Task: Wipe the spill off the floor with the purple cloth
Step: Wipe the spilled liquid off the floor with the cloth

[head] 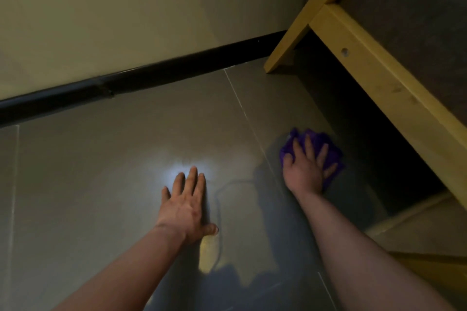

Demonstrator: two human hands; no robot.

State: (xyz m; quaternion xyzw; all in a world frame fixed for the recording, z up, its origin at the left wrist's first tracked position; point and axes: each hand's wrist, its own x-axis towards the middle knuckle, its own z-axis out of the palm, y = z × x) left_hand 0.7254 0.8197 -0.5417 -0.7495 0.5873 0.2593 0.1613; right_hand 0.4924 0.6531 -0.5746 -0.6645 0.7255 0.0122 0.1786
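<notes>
The purple cloth [319,142] lies bunched on the grey tiled floor [106,166] at the right, close to the wooden frame. My right hand [304,168] presses flat on top of the cloth with fingers spread. The spill [242,212] is a thin wet film with a curved outline between my two hands, reaching back toward me. My left hand [188,206] rests flat on the floor at the spill's left edge, fingers apart, holding nothing.
A wooden furniture frame [374,76] with a slanted leg [300,23] overhangs the right side, with dark space under it. A black skirting board [141,78] runs along the wall [126,7] behind. A bright light reflection [177,168] glares just beyond my left fingertips.
</notes>
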